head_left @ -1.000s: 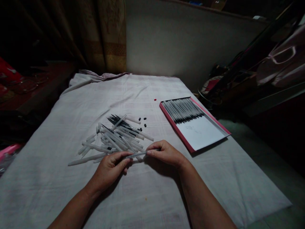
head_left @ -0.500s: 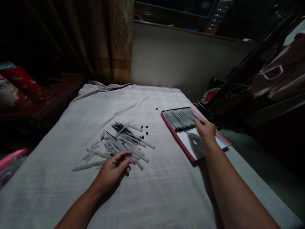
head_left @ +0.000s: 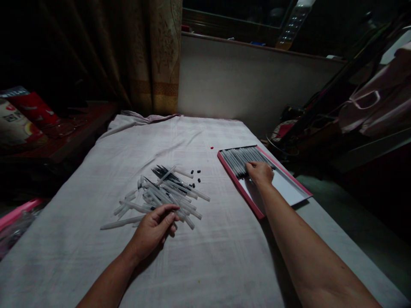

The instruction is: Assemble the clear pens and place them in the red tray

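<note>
surface (head_left: 205, 261): long, covered by a white cloth with faint checks; the cloth is bunched at the far left corner
pile of pen tubes (head_left: 160, 193): left of the middle, pale tubes lying crossed over each other, dark-tipped ones at the far side
single tube (head_left: 117, 222): lies alone, just near-left of the pile
black bits (head_left: 196, 176): a few small ones, just right of the pile's far end
red speck (head_left: 212, 148): far, near the middle, on its own
box (head_left: 289, 188): flat, red-edged, on the right, set at an angle; a row of pens (head_left: 236, 159) fills its far end, its white bottom is bare at the near end
</note>
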Available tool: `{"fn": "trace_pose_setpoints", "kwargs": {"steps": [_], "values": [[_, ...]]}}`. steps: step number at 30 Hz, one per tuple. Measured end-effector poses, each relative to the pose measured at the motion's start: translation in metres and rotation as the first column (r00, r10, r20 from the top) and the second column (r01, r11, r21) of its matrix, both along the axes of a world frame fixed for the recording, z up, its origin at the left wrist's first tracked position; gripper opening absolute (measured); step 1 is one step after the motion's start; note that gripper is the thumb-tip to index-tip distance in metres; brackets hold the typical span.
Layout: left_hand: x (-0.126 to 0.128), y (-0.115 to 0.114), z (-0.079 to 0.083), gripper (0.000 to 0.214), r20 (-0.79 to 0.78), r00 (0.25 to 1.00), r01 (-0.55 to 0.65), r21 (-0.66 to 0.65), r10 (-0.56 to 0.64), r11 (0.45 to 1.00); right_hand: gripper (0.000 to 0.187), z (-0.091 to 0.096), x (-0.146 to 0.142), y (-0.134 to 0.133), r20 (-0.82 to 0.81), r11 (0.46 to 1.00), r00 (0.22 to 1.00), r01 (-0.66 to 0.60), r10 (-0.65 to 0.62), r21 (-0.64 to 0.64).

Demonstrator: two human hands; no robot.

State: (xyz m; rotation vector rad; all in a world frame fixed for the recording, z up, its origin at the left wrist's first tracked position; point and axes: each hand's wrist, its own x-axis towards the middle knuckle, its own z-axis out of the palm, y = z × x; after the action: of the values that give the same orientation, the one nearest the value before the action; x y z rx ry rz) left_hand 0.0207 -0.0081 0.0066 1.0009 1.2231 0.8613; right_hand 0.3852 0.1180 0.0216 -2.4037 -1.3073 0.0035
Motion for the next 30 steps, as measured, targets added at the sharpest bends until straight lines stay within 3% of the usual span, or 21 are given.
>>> {"fn": "trace_pose_setpoints", "kwargs": {"steps": [5,8,11,14,18,23,30], "values": [[-0.001,0.001,-0.002,0.058,0.0,1.0,0.021,0.023,-0.021,1.0,0.038,0.003,-0.001,-0.004,0.031,1.0,0.999,-0.023,0.024,-0.013],[-0.002,0.001,-0.001,0.058,0.003,1.0,0.023,0.028,-0.023,0.999,0.038,0.008,-0.007,-0.011,0.061,0.996,0.996,-0.063,0.059,0.063],[-0.002,0.0,0.002,0.057,0.004,1.0,0.019,0.034,-0.019,0.999,0.036,0.016,-0.024,-0.018,0.105,0.96,0.979,-0.191,0.172,0.203],[-0.003,0.001,0.003,0.056,0.014,1.0,0.015,0.046,-0.016,0.999,0.032,0.023,-0.058,-0.025,0.126,0.881,0.921,-0.39,0.37,0.268],[-0.004,0.001,0.003,0.054,0.015,1.0,-0.003,0.07,0.001,0.998,0.025,0.025,-0.108,-0.039,0.005,0.763,0.769,-0.635,0.639,0.118],[-0.005,0.001,0.004,0.053,0.003,0.999,0.034,0.063,-0.034,0.997,0.02,0.014,-0.133,-0.066,-0.181,0.74,0.737,-0.669,0.651,-0.066],[-0.005,0.001,0.002,0.051,0.024,0.999,0.047,0.055,-0.048,0.997,0.014,-0.005,-0.128,-0.09,-0.134,0.744,0.745,-0.664,0.653,-0.068]]}}
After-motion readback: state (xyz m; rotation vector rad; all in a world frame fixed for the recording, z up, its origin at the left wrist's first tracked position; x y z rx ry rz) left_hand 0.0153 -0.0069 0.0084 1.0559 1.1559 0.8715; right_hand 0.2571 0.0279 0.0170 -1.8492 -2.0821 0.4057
